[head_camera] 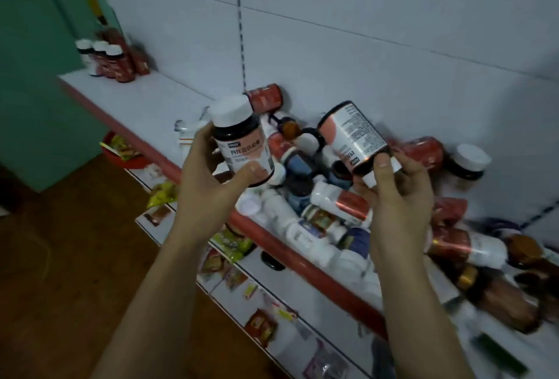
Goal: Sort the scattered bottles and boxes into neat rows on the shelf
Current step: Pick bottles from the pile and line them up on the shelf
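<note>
left hand: fingers wrapped round an upright bottle | right hand: gripping a matching bottle cap-down, guessing to compare labels | both held above the pile on the shelf | tidy row sits far left

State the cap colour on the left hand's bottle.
White cap on the bottle; head view.

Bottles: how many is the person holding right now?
2. An upright bottle in the left hand; a tilted bottle, cap down, in the right hand. The shelf pile is not counted.
</note>
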Demonstrator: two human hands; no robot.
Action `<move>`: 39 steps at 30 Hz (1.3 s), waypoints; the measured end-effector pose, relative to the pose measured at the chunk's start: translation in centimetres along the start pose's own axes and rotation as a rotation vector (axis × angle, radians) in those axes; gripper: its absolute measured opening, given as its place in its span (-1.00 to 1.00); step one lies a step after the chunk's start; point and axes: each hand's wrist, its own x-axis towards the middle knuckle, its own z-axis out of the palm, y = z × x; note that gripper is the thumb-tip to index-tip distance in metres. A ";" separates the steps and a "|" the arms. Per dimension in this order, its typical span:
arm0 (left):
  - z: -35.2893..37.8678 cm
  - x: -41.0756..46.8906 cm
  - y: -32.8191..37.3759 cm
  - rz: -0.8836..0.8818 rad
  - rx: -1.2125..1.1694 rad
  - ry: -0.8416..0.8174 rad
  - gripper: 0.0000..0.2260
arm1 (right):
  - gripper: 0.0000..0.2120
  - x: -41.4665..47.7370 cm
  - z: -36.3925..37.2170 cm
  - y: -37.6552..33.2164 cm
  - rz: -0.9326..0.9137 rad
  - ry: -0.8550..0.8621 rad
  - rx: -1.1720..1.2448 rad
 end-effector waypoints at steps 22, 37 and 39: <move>-38.7 17.1 -17.6 -0.211 0.111 0.520 -0.30 | -0.84 -5.0 48.5 22.3 0.209 -0.379 -0.001; -48.0 41.2 -33.2 -0.259 0.004 0.274 -0.38 | -0.61 5.0 68.6 32.6 -0.232 -0.419 -0.583; -47.9 45.3 -35.3 -0.245 0.033 0.158 -0.40 | -0.54 6.8 70.6 33.0 -0.243 -0.509 -0.721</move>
